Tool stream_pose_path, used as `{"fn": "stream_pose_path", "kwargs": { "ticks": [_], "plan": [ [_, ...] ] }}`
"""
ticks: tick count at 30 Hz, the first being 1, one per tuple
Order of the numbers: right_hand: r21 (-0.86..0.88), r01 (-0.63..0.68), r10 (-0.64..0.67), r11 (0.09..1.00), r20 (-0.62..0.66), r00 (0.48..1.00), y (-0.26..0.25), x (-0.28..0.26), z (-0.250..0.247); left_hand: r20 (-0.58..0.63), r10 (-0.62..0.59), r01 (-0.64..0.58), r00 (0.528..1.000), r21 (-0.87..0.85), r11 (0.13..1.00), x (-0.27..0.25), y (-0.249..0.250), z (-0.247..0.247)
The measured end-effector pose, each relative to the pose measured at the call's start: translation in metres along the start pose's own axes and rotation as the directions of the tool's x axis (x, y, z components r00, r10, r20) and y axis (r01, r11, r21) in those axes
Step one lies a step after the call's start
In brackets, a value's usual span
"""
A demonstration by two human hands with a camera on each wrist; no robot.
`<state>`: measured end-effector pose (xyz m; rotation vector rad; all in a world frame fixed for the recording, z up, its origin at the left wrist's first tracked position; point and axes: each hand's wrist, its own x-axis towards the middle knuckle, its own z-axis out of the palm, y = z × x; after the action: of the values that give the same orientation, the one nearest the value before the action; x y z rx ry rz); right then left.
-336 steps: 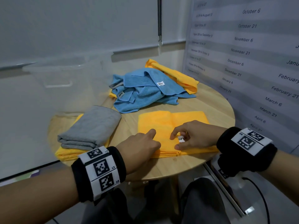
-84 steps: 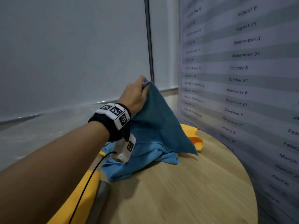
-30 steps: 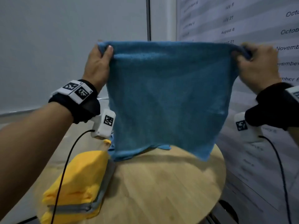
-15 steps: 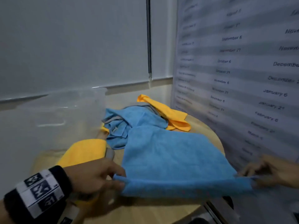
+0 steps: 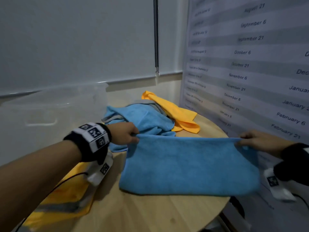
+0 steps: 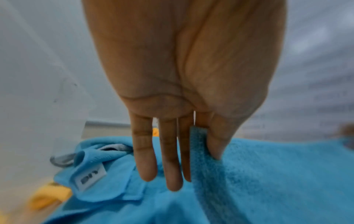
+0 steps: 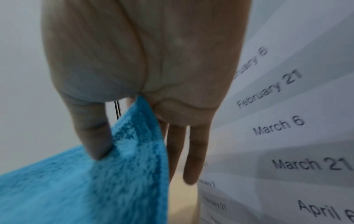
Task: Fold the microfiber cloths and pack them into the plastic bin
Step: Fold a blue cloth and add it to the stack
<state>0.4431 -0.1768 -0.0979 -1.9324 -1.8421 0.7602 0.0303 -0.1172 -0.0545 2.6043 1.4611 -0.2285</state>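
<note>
A blue microfiber cloth [image 5: 189, 164] is doubled over on the round wooden table, its fold towards me. My left hand [image 5: 128, 133] pinches its far left corner [image 6: 199, 145] between thumb and forefinger. My right hand [image 5: 250, 139] pinches the far right corner [image 7: 138, 133] the same way. The corners are lifted slightly above the table. Behind lies a heap of unfolded cloths: blue [image 5: 142, 118], grey and orange [image 5: 173, 113]. A stack of folded orange and grey cloths [image 5: 66, 198] sits at the left under my forearm. The clear plastic bin [image 5: 55, 106] stands at the back left.
The table [image 5: 150, 215] stands in a corner. A wall poster with dates [image 5: 250, 64] runs close along the right edge, right beside my right hand. A window blind with a dark strip [image 5: 156, 34] is behind. Camera cables hang from both wrists.
Both hands carried the near edge of the blue cloth away from me, over the rest of it, so the cloth now lies folded in half.
</note>
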Motion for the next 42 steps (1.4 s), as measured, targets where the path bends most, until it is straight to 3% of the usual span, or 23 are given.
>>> {"fn": "stream_pose_path", "kwargs": {
  "ticks": [5, 9, 18, 20, 22, 24, 26, 29, 32, 33, 35, 37, 39, 42],
  "plan": [
    [-0.309, 0.01, -0.008, 0.951, 0.007, 1.0, -0.006, 0.058, 0.023, 0.122, -0.139, 0.105, 0.983, 0.249, 0.963, 0.054, -0.006, 0.021],
    [-0.485, 0.022, 0.023, 0.874, 0.086, 0.996, 0.004, 0.087, 0.043, 0.127, -0.154, 0.11, 0.98, 0.297, 0.949, 0.072, -0.007, 0.037],
    [-0.494, 0.118, -0.053, 0.861, 0.145, 0.988, 0.001, 0.09, 0.04, 0.088, -0.146, 0.125, 0.985, 0.21, 0.97, 0.057, -0.017, 0.027],
    [-0.455, 0.141, -0.081, 0.879, 0.15, 0.985, -0.005, 0.082, 0.037, 0.054, -0.127, 0.118, 0.99, 0.146, 0.982, 0.048, -0.021, 0.02],
    [-0.382, 0.151, -0.132, 0.912, 0.075, 0.988, -0.012, 0.072, 0.029, 0.021, -0.156, 0.157, 0.987, -0.03, 0.987, 0.036, -0.024, 0.011],
    [-0.297, 0.157, -0.184, 0.942, -0.066, 0.981, -0.024, 0.06, 0.017, -0.058, -0.182, 0.17, 0.982, -0.167, 0.971, 0.021, -0.025, 0.0],
    [-0.266, 0.174, -0.231, 0.948, -0.197, 0.953, -0.04, 0.05, -0.001, -0.226, -0.202, 0.165, 0.953, -0.173, 0.971, 0.009, -0.025, -0.017],
    [-0.296, 0.214, -0.311, 0.931, -0.333, 0.89, -0.067, 0.031, -0.03, -0.504, -0.181, 0.14, 0.845, -0.118, 0.983, -0.014, -0.022, -0.047],
    [-0.222, 0.28, -0.35, 0.934, -0.405, 0.845, -0.083, 0.001, -0.044, -0.646, -0.113, 0.043, 0.755, -0.123, 0.992, -0.045, -0.021, -0.06],
    [-0.23, 0.298, -0.37, 0.926, -0.405, 0.836, -0.084, -0.01, -0.042, -0.645, -0.08, 0.014, 0.76, -0.107, 0.994, -0.055, -0.02, -0.056],
    [-0.254, 0.304, -0.377, 0.918, -0.324, 0.868, -0.074, -0.027, -0.032, -0.575, -0.006, -0.047, 0.818, -0.077, 0.996, -0.075, -0.017, -0.037],
    [-0.267, 0.28, -0.324, 0.922, -0.141, 0.935, -0.053, -0.038, -0.013, -0.429, 0.073, -0.104, 0.901, -0.049, 0.993, -0.089, -0.011, -0.01],
    [-0.344, 0.267, -0.288, 0.9, -0.009, 0.958, -0.027, -0.04, 0.007, -0.25, 0.137, -0.143, 0.958, -0.003, 0.99, -0.096, -0.003, 0.019],
    [-0.375, 0.26, -0.25, 0.89, 0.078, 0.965, 0.002, -0.041, 0.028, -0.004, 0.182, -0.182, 0.983, 0.033, 0.983, -0.097, 0.01, 0.054]
  ]
}}
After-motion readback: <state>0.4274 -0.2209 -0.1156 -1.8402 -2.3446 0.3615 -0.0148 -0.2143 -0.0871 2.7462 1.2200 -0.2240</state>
